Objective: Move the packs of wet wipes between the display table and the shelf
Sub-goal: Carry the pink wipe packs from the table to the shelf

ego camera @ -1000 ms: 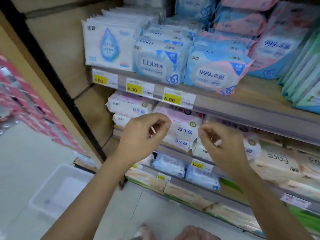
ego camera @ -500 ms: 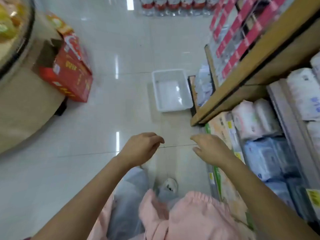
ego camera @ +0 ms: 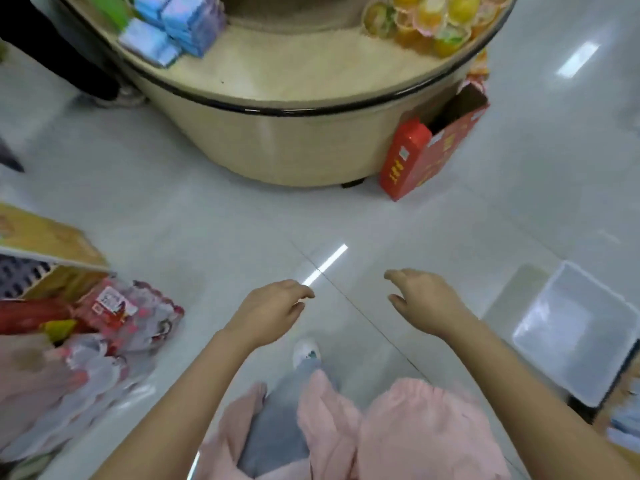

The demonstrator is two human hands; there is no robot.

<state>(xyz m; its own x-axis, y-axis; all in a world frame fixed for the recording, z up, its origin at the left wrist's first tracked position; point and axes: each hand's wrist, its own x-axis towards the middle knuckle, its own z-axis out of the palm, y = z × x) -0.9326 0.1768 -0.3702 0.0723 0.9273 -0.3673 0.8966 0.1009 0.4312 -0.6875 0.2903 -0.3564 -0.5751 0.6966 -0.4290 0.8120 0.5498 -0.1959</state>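
Both hands empty: left hand (ego camera: 273, 313) and right hand (ego camera: 426, 299) hover near, over the floor, fingers (ego camera: 301, 294) loosely curled, holding nothing. Blue soft plastic packs of wet wipes (ego camera: 180, 26) sit stacked far left on the round beige tabletop (ego camera: 294, 67). Likely light, squashy, with slick film; grip across the flat faces.

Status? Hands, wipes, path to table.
Left hand, right hand: both empty, loosely curled. Wipe packs stacked on display table, ahead. Red box at table base, right side.

empty hands (ego camera: 268, 311) (ego camera: 427, 299), round display table (ego camera: 277, 140), wipes (ego camera: 173, 26)
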